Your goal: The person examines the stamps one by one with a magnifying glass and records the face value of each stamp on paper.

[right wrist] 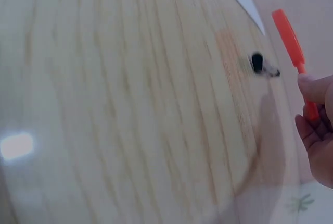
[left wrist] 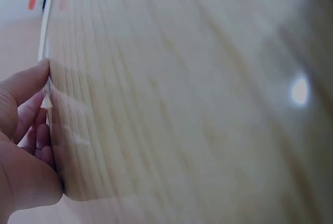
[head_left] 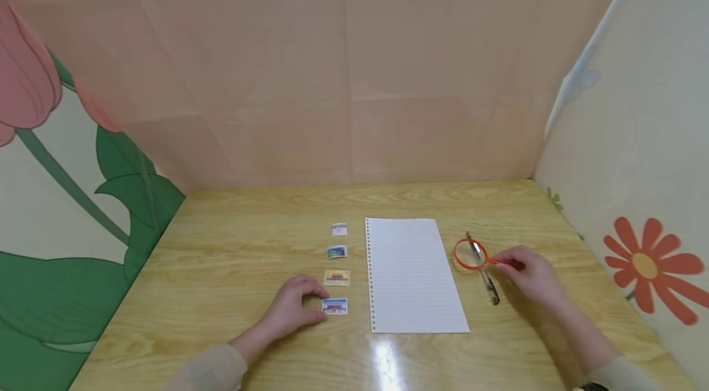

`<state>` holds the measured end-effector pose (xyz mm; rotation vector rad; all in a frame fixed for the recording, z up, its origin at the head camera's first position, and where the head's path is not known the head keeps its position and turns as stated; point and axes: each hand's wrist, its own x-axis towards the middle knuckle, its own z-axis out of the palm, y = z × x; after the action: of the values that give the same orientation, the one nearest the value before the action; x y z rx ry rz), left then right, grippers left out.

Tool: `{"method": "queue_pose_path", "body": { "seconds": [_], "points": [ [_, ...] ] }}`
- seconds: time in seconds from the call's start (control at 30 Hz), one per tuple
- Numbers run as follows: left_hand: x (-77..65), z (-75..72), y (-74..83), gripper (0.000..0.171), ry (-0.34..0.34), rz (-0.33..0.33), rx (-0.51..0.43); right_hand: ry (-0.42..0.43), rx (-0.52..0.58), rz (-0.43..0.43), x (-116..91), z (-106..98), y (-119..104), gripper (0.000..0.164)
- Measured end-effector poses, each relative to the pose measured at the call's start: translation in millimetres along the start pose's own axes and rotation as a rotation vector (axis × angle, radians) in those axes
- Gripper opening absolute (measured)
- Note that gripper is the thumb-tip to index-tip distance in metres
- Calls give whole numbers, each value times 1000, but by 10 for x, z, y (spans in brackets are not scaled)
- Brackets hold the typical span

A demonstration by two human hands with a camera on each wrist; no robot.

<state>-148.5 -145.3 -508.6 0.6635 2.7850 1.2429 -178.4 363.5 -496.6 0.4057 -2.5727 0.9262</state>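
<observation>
The left hand (head_left: 290,308) touches a small rectangular printed paper stamp (head_left: 335,306) at eight o'clock from the white lined paper sheet (head_left: 415,274); whether it pinches, I cannot tell. At three o'clock, the right hand (head_left: 530,274) grips a round red-rimmed magnifying glass (head_left: 490,260) above a slim dark pen (head_left: 490,288).

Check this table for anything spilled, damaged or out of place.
Nothing stands out. Four stamp-like pictures form a rough column left of the lined paper, a pen lies right of it, and the right hand holds the magnifying glass over the pen. The bright patch looks like glare.
</observation>
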Motion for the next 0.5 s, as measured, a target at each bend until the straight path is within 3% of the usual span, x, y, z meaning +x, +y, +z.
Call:
{"method": "queue_pose_path", "body": {
  "seconds": [0.5],
  "points": [
    [3, -2, -2, 32, -19, -33, -10, -11, -133, 147, -116, -412, 552, 10]
  ]
}}
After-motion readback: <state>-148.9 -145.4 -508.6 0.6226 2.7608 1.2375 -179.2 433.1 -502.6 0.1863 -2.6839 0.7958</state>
